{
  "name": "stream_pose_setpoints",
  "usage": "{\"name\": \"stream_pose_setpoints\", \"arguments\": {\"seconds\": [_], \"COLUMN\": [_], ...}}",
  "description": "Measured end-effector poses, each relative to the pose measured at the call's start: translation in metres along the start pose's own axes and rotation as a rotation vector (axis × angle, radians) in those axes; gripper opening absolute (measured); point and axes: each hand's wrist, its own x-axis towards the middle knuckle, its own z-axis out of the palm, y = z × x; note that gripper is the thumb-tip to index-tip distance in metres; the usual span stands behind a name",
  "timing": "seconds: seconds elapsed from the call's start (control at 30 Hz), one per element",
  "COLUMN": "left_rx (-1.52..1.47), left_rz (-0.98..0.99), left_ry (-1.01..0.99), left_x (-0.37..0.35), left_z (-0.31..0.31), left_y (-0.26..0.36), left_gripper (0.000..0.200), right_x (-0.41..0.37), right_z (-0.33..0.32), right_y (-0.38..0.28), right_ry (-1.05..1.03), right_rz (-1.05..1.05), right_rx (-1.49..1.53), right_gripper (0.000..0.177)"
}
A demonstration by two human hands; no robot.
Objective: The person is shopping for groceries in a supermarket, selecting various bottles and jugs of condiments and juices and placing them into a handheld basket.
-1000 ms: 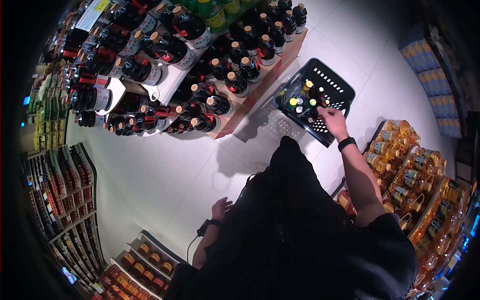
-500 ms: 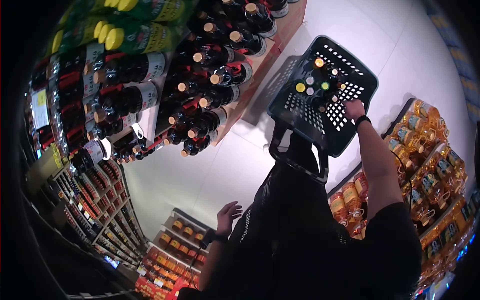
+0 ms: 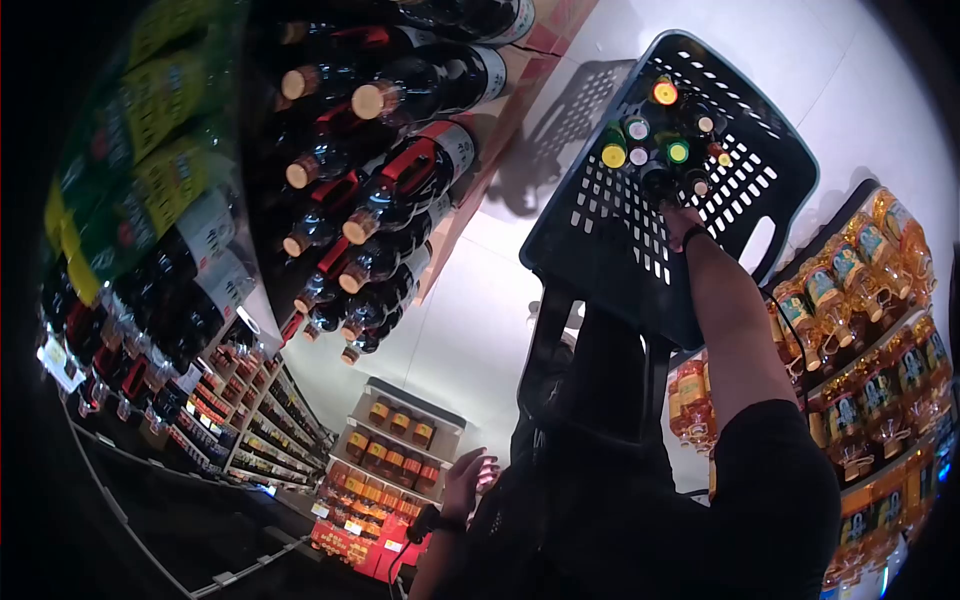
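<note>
My right hand [image 3: 680, 226] reaches down into a black shopping basket [image 3: 600, 255] with perforated walls. Its fingers close around the near end of a dark bottle [image 3: 658, 185]; the fingertips are partly hidden. Beside that bottle stand several others seen from above, among them one with an orange cap [image 3: 665, 92], one with a yellow cap [image 3: 614, 156] and one with a green cap [image 3: 678, 152]. My left hand [image 3: 468, 485] hangs low at my side, fingers loosely bent and apart, holding nothing.
Large dark bottles [image 3: 400, 190] with tan caps are stacked at left, beside green-wrapped packs [image 3: 165, 150]. Bottles of golden oil [image 3: 830, 290] line the right side. A shelf of jars [image 3: 395, 450] stands behind, lower left. Pale floor tiles [image 3: 440, 320] run between.
My right hand has gone from the basket's side wall inward to the dark bottle. The basket appears larger and the view has shifted. My left hand stays low and empty.
</note>
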Motion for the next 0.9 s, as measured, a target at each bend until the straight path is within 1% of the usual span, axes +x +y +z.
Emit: {"name": "stream_pose_setpoints", "arguments": {"seconds": [0.03, 0.1, 0.13, 0.23, 0.27, 0.37, 0.4, 0.47, 0.5, 0.53, 0.57, 0.6, 0.63, 0.67, 0.7, 0.73, 0.77, 0.8, 0.83, 0.87, 0.9], "left_rx": [0.024, 0.075, -0.288, -0.248, -0.268, -0.335, -0.344, -0.360, -0.373, -0.380, -0.334, -0.353, -0.374, -0.352, -0.331, -0.309, -0.356, -0.402, -0.447, -0.454, -0.468], "left_rz": [-0.004, -0.009, -0.278, -0.373, -0.380, -0.345, -0.331, -0.361, -0.376, -0.336, -0.325, -0.298, -0.271, -0.242, -0.211, -0.180, -0.176, -0.173, -0.169, -0.147, -0.117], "left_ry": [0.008, 0.018, 0.075, 0.092, 0.085, 0.083, 0.067, 0.034, 0.034, 0.036, 0.023, 0.031, 0.024, 0.037, 0.036, 0.024, 0.027, 0.025, 0.022, 0.032, 0.033], "left_x": [0.000, 0.000, 0.004, 0.006, 0.009, 0.013, 0.015, 0.020, 0.017, 0.012, 0.012, 0.006, 0.001, -0.002, -0.007, -0.008, -0.011, -0.015, -0.019, -0.019, -0.021], "left_z": [0.003, 0.007, 0.007, 0.020, 0.020, 0.024, 0.022, 0.026, 0.025, 0.030, 0.024, 0.022, 0.023, 0.020, 0.021, 0.024, 0.026, 0.026, 0.027, 0.027, 0.028], "left_y": [-0.003, -0.009, -0.010, 0.002, -0.007, -0.019, -0.029, -0.031, -0.029, -0.014, -0.029, -0.040, -0.046, -0.050, -0.053, -0.054, -0.049, -0.042, -0.039, -0.044, -0.048], "left_gripper": [0.034, 0.034, 0.034, 0.032, 0.031, 0.030, 0.032, 0.034, 0.035, 0.037, 0.037, 0.038, 0.038, 0.039, 0.039, 0.039, 0.039, 0.039, 0.039, 0.039, 0.039], "right_x": [0.005, 0.018, 0.019, 0.049, 0.056, 0.084, 0.095, 0.092, 0.073, 0.089, 0.077, 0.065, 0.125, 0.084, 0.043, 0.035, 0.014, -0.002, -0.001, -0.029, -0.013], "right_z": [0.002, 0.011, 0.011, 0.017, 0.021, 0.028, 0.029, 0.026, 0.024, 0.016, 0.019, 0.021, 0.028, 0.019, 0.013, 0.012, 0.012, 0.009, 0.002, -0.001, -0.002], "right_y": [-0.001, -0.009, -0.016, -0.016, -0.012, 0.001, 0.008, 0.005, 0.001, 0.015, 0.013, 0.010, 0.040, 0.024, 0.010, 0.009, 0.008, 0.006, 0.004, 0.002, 0.009], "right_ry": [0.010, 0.025, 0.005, -0.053, -0.036, -0.074, -0.090, -0.114, -0.035, -0.046, -0.052, -0.059, -0.147, -0.127, -0.064, -0.091, -0.008, -0.035, -0.049, -0.019, -0.030], "right_rz": [-0.002, 0.060, 0.091, 0.127, 0.077, 0.077, 0.037, 0.008, -0.051, -0.083, -0.131, -0.180, -0.124, -0.158, -0.227, -0.196, -0.227, -0.234, -0.278, -0.295, -0.294], "right_rx": [-0.043, -0.080, -0.095, -0.120, -0.111, -0.132, -0.131, -0.187, -0.157, -0.179, -0.174, -0.168, 0.010, -0.069, -0.135, -0.146, -0.134, -0.146, -0.346, -0.298, -0.312], "right_gripper": [0.064, 0.068, 0.065, 0.064, 0.061, 0.059, 0.060, 0.057, 0.053, 0.054, 0.056, 0.057, 0.058, 0.059, 0.061, 0.064, 0.065, 0.065, 0.063, 0.062, 0.061]}}
